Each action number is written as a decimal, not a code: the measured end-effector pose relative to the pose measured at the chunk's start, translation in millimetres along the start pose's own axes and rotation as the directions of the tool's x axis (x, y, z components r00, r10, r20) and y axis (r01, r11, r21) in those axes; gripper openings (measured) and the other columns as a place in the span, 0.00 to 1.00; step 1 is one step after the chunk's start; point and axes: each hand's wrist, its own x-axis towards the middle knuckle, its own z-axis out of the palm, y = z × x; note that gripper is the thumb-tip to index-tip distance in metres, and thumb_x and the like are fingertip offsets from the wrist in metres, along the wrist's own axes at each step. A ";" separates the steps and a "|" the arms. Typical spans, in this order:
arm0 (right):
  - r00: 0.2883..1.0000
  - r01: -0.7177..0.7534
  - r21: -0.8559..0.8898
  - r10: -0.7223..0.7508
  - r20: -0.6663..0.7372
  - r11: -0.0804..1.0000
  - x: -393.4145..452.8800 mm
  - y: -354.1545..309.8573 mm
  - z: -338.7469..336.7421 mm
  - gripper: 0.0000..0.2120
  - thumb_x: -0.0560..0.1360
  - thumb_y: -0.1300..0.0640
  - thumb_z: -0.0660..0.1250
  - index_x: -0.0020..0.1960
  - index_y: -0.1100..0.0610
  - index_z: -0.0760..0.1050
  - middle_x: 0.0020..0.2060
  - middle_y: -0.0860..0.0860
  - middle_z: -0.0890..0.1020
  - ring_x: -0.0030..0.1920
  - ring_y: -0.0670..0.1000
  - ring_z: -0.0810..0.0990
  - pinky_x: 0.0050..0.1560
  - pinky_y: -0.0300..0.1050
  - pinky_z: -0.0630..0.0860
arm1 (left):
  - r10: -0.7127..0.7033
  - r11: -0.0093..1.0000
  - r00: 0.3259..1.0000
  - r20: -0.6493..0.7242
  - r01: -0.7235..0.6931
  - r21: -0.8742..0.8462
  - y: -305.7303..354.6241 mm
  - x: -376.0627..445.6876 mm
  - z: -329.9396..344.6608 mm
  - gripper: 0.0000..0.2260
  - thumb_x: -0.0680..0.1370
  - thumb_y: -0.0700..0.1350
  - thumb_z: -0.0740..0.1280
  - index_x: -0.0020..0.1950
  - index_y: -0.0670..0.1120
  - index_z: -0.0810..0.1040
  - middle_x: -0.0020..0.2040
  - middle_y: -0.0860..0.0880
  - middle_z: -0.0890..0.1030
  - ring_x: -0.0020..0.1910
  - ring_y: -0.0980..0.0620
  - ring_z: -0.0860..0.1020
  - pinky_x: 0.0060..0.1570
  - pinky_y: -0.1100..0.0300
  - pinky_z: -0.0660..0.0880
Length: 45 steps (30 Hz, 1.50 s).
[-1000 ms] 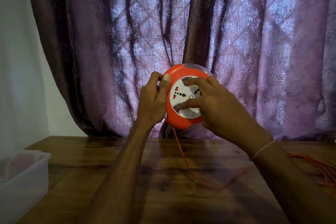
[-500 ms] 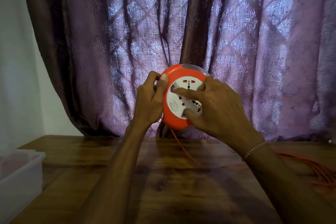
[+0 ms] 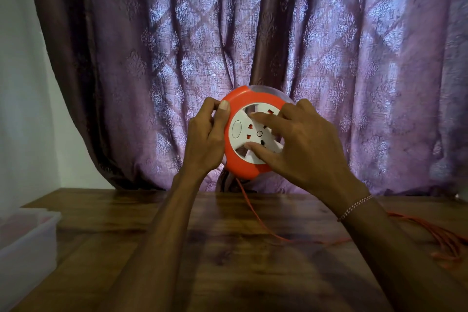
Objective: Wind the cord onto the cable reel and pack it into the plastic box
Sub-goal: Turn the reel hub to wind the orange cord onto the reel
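Note:
I hold a round orange cable reel (image 3: 240, 164) with a white socket hub upright above the wooden table (image 3: 228, 273). My left hand (image 3: 206, 139) grips its left rim, thumb on the front edge. My right hand (image 3: 301, 144) lies over the white hub, its index finger and thumb hooked into the hub's openings. A thin orange cord (image 3: 255, 213) hangs from the reel's bottom and runs right across the table to a loose heap of cord (image 3: 445, 243) at the right edge. The translucent plastic box (image 3: 25, 248) stands at the left edge of the table.
A purple patterned curtain (image 3: 253, 33) hangs close behind the reel. A pale wall (image 3: 20, 83) fills the left side. Something reddish shows through the box's wall.
The white hub has turned under my right fingers, so the oval button now sits at its left. The reel has stayed at about the same height and my left hand's grip is unchanged.

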 end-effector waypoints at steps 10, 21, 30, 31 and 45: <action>0.947 0.247 0.043 -0.251 0.202 0.968 3.7 0.7 -8.3 0.23 0.72 0.51 0.51 0.52 0.41 0.84 0.65 0.51 0.77 0.59 0.57 0.72 0.53 0.50 0.69 | -0.003 0.999 1.000 0.005 0.003 0.033 -1.8 -0.7 0.6 0.14 0.84 0.57 0.57 0.42 0.54 0.69 0.31 0.57 0.75 0.28 0.60 0.70 0.27 0.58 0.66; 0.980 0.072 -0.050 -0.061 0.191 0.996 -0.1 4.1 0.6 0.24 0.69 0.43 0.66 0.65 0.35 0.74 0.50 0.53 0.79 0.51 0.58 0.77 0.47 0.52 0.72 | -0.007 0.999 1.000 0.017 0.006 0.043 -3.7 -1.3 1.5 0.13 0.85 0.56 0.58 0.43 0.54 0.69 0.29 0.55 0.78 0.25 0.60 0.71 0.24 0.60 0.67; 0.989 -0.083 0.049 0.076 0.126 0.995 0.6 1.0 0.1 0.29 0.73 0.32 0.62 0.68 0.46 0.74 0.41 0.49 0.87 0.44 0.58 0.83 0.42 0.51 0.80 | -0.022 0.999 1.000 0.021 0.022 0.025 0.0 -1.6 1.9 0.13 0.84 0.58 0.57 0.42 0.55 0.69 0.30 0.54 0.77 0.26 0.60 0.71 0.26 0.56 0.68; 0.989 -0.080 0.061 0.071 0.129 0.995 0.9 1.5 -1.4 0.27 0.73 0.33 0.62 0.67 0.46 0.75 0.41 0.49 0.86 0.45 0.57 0.83 0.43 0.51 0.79 | -0.027 0.999 0.999 0.020 0.026 0.026 -0.1 -1.8 1.6 0.13 0.84 0.58 0.57 0.42 0.55 0.69 0.31 0.51 0.78 0.27 0.59 0.72 0.27 0.53 0.69; 0.942 0.161 0.064 -0.173 0.289 0.985 2.4 2.7 -6.7 0.21 0.70 0.52 0.62 0.60 0.39 0.80 0.64 0.54 0.74 0.60 0.58 0.68 0.51 0.56 0.73 | -0.008 0.999 1.000 0.016 0.008 0.033 0.8 -3.1 1.1 0.13 0.83 0.59 0.57 0.43 0.55 0.69 0.35 0.52 0.79 0.28 0.59 0.74 0.28 0.56 0.69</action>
